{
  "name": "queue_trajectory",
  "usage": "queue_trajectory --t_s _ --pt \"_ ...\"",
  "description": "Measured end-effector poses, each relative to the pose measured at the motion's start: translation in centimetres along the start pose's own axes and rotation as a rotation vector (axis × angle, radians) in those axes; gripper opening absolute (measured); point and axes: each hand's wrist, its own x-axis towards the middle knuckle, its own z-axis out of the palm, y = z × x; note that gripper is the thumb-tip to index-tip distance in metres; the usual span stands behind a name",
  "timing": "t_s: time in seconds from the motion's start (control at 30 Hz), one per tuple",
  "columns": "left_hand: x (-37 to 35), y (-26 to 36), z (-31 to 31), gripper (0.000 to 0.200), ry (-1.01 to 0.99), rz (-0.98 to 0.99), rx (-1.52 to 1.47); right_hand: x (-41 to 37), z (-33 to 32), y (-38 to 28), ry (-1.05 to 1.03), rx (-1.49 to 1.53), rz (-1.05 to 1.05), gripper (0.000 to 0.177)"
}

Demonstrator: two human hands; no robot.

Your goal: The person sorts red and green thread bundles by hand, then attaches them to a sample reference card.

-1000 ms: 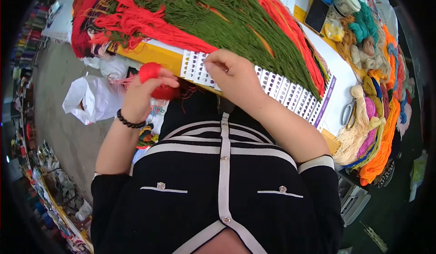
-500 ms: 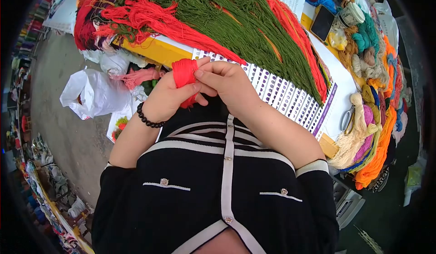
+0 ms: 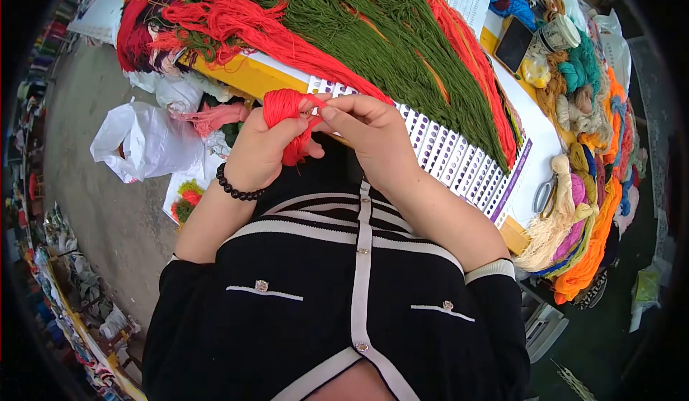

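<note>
My left hand (image 3: 264,146), with a black bead bracelet at its wrist, is closed around a bundle of red yarn (image 3: 282,108) wound into a thick loop. Red strands run from the bundle to my right hand (image 3: 377,132), whose thumb and fingertips are pinched on them just beside it. Both hands are in front of my chest, at the table's near edge. Beyond them, long hanks of dark green yarn (image 3: 344,35) and red yarn (image 3: 244,21) lie spread over a white card (image 3: 452,153) with rows of punched holes.
A white plastic bag (image 3: 147,139) stands at the left. On the table's right are a phone (image 3: 513,44), a paper cup (image 3: 558,34), scissors (image 3: 543,196) and several coloured skeins, including an orange hank (image 3: 592,243). The yellow table edge (image 3: 237,77) runs just past my hands.
My right hand has drawn a little to the right, away from the bundle, with red strands now stretched between the hands. The left hand has tilted and shifted slightly left.
</note>
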Motion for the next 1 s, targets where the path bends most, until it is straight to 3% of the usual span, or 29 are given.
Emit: queue_trajectory --t_s 0.17,0.27,0.37,0.47,0.53,0.63,0.7,0.77,0.9,0.97,1.0 --pt "0.2 -0.4 0.1 0.022 -0.022 0.04 -0.059 0.1 -0.6 0.3 0.085 -0.046 0.003 0.011" --pt "0.4 -0.7 0.2 0.025 -0.046 0.096 -0.15 0.5 -1.1 0.4 0.039 0.132 0.01 0.014" --pt "0.7 -0.2 -0.5 0.032 -0.04 0.055 -0.219 1.1 -1.7 0.0 0.149 0.378 0.034 0.019" --pt "0.8 -0.1 -0.9 0.039 -0.179 0.05 -0.194 1.1 -2.8 -0.1 0.031 0.533 0.14 0.024" --pt "0.7 -0.3 0.1 0.042 -0.159 0.005 -0.164 0.5 -1.5 -0.7 0.068 0.073 0.174 0.023" --pt "0.6 -0.8 1.1 0.042 -0.088 0.013 -0.067 0.5 -0.4 0.0 -0.005 -0.042 0.129 0.021" --pt "0.7 -1.2 1.1 0.041 -0.071 0.047 0.004 0.5 -0.5 0.1 0.003 -0.036 0.136 0.019" --pt "0.9 -1.5 0.9 0.041 -0.085 0.081 0.296 0.6 -0.6 0.4 0.01 -0.029 0.143 0.017" --pt "0.6 -1.1 1.5 0.04 -0.083 0.078 0.395 0.7 -0.9 0.4 0.054 -0.033 0.187 0.015" --pt "0.6 -0.9 1.0 0.035 -0.124 -0.109 0.343 0.5 -0.9 0.2 0.032 -0.024 0.202 0.015" --pt "0.6 -0.8 0.9 0.035 -0.124 -0.109 0.343 0.4 -0.7 0.0 0.044 0.012 0.183 0.013"
